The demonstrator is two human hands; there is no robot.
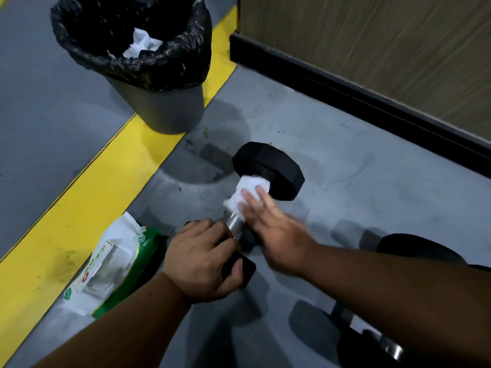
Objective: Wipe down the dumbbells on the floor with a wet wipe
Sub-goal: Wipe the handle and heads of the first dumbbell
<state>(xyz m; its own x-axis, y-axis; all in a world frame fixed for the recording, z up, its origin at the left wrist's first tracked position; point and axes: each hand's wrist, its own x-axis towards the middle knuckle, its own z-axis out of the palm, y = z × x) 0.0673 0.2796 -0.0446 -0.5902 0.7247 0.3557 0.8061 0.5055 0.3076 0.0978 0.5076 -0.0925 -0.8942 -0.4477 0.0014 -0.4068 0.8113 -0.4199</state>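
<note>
A black dumbbell (268,168) with a knurled metal handle lies on the grey floor in the middle of the view. My left hand (202,261) grips its near black head from above, fingers curled round it. My right hand (276,229) presses a white wet wipe (247,193) against the handle, close to the far head, with its fingers stretched over the wipe. The hand is slightly blurred. A second dumbbell (382,346) lies at the lower right, partly hidden by my right forearm.
A green and white pack of wet wipes (111,264) lies left of my left hand, beside a yellow floor stripe (87,203). A grey bin (148,75) with a black liner holds crumpled white wipes. A wooden wall with a black skirting (372,102) runs along the right.
</note>
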